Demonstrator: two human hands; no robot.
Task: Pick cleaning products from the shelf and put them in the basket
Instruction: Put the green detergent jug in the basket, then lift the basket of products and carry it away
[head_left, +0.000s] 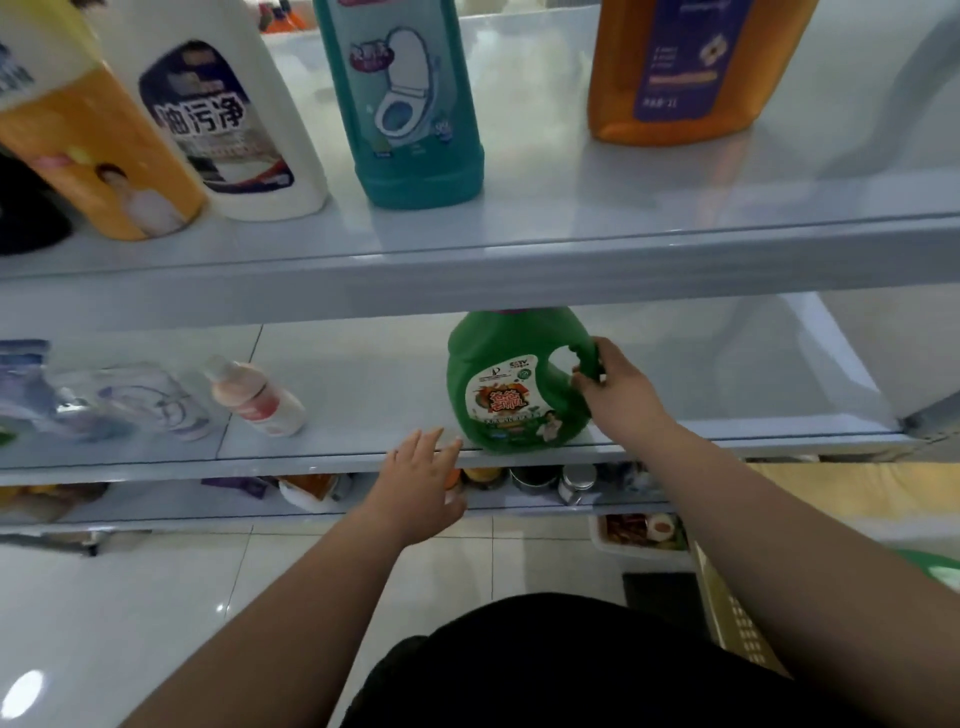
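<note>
Green jug (511, 382): one, right hand (618, 387) wrapping handle.

Head view only: looks forward-down, close on shelf (519, 249) front, floor below.

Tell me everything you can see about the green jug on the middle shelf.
The green jug looks like glossy plastic, with a loop handle moulded into its right side and a round, colourful front label. It stands upright near the front edge of the middle shelf, its top hidden behind the shelf above. The right hand is closed around the handle. The left hand is open just left of its base, not touching it.
</note>
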